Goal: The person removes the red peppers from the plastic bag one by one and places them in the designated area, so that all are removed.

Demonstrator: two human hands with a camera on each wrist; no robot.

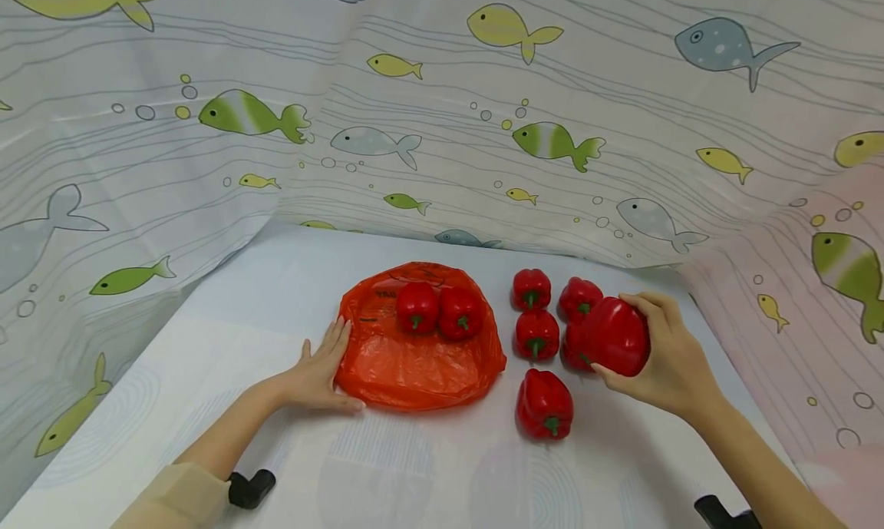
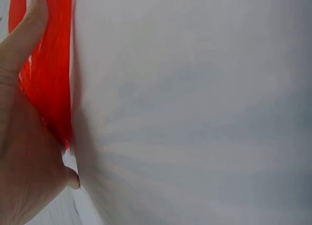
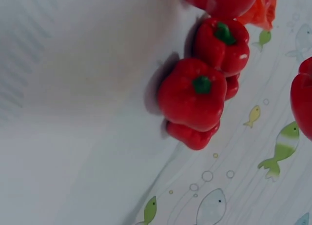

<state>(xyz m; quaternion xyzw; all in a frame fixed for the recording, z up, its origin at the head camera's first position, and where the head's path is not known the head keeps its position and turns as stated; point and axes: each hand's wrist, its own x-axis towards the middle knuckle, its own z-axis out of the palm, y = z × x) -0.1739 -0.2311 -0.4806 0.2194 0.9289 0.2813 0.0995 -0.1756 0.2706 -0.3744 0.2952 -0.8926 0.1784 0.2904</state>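
My right hand [image 1: 673,360] grips a red bell pepper [image 1: 617,337] above the others, thumb underneath and fingers over its far side. In the right wrist view the held pepper [image 3: 303,100] is cut off by the edge. My left hand [image 1: 318,371], fingers spread, rests against the left rim of an orange-red plastic bag [image 1: 414,368], spread out round. In the left wrist view, the thumb and palm lie along the bag [image 2: 56,64]. Two red peppers, a left one [image 1: 417,308] and a right one [image 1: 460,312], sit in the bag's far half.
Right of the bag several red peppers stand clustered, among them a back one [image 1: 531,289] and a middle one [image 1: 536,335]. A single pepper [image 1: 545,405] lies nearer me. A fish-patterned curtain [image 1: 442,99] rises behind the white tabletop [image 1: 276,437].
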